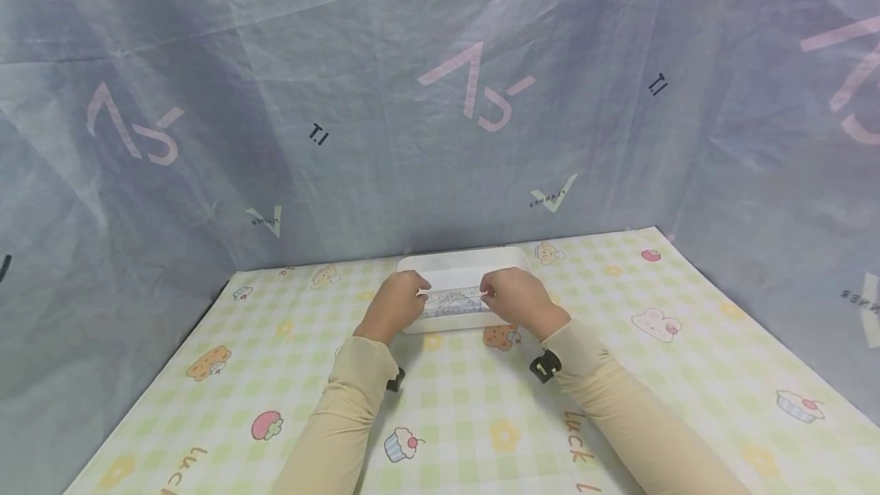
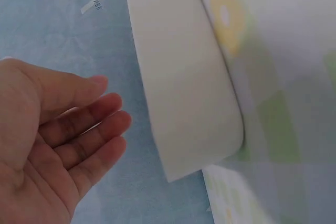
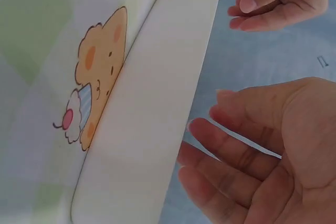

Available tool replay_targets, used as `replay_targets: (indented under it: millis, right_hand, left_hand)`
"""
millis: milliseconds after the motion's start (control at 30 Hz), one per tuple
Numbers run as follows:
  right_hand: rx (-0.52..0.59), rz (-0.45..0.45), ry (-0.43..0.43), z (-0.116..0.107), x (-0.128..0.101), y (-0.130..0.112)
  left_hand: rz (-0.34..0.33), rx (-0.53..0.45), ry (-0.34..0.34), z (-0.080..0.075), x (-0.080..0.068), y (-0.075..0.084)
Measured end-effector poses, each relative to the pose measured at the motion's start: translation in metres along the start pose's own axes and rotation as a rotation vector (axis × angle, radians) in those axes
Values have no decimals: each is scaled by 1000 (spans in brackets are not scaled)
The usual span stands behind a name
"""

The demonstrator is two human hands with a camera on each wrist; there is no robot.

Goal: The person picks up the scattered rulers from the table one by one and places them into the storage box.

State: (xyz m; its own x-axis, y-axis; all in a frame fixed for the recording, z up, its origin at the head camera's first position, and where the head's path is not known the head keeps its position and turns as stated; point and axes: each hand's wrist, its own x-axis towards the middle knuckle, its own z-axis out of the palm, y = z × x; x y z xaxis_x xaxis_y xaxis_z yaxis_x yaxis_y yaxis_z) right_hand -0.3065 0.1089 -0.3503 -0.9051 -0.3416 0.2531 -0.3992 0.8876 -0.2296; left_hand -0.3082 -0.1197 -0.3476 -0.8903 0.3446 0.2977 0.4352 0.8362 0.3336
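From where I sit, the biggest thing in view is the crinkled blue-grey fabric backdrop (image 1: 440, 98) printed with pale pink marks, standing behind and to both sides of the table. Below it lies the green-and-yellow checked tablecloth with cartoon cakes and bears (image 1: 687, 373). At the far edge of that cloth, about midway along, stands the shallow white rectangular plastic tray (image 1: 461, 260) — rounded corners, smooth wall. Both arms in beige sleeves (image 1: 344, 418) reach to it, each with a small black clip at the wrist (image 1: 545, 367). Over the tray's near wall the two hands hold a clear flat plastic ruler with dark printed markings (image 1: 455, 301) level between them: the left hand (image 1: 395, 304) takes its left end and the right hand (image 1: 519, 298) its right end, the fingers curled about the ends in the head view. In the wrist views the fingers (image 2: 89, 124) look only loosely bent beside the tray wall, and the thin clear strip shows against the right palm — how firmly either hand pinches it I cannot tell.
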Motion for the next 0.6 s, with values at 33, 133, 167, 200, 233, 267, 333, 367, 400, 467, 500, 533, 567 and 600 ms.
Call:
replay_targets:
  millis: [33,133,167,200,233,267,333,367,400,467,500,533,567,600]
  right_hand:
    - [7,3,-1,0,0,1]
    - [18,5,5,1,0,3]
    - [18,8,6,1,1,4]
    - [18,9,7,1,1,5]
    - [19,8,7,1,1,6]
    - [18,7,6,1,1,7]
    - [21,7,7,2,1,8]
    - [23,6,8,2,1,8]
    - [25,1,10,2,1,8]
    - [26,-11,13,2,1,8]
    - [27,-22,17,2,1,7]
    - [29,-31,20,2,2,6]
    - [30,-46,23,2,2,5]
    - [33,-60,24,2,2,4]
  left_hand:
    - [-3,-2,1,0,0,0]
    - [3,-3,5,1,1,0]
    - [7,-2,5,1,1,0]
    - [5,-3,3,2,2,0]
    - [8,5,3,2,2,0]
    - [11,15,5,2,2,0]
    - [14,36,9,2,2,0]
    - [14,48,9,3,2,0]
    - [18,58,11,3,2,1]
    - [39,74,16,3,2,2]
    - [56,87,17,3,2,3]
    - [76,96,19,4,2,4]
    - [101,103,22,5,3,5]
    - [129,116,26,6,3,6]
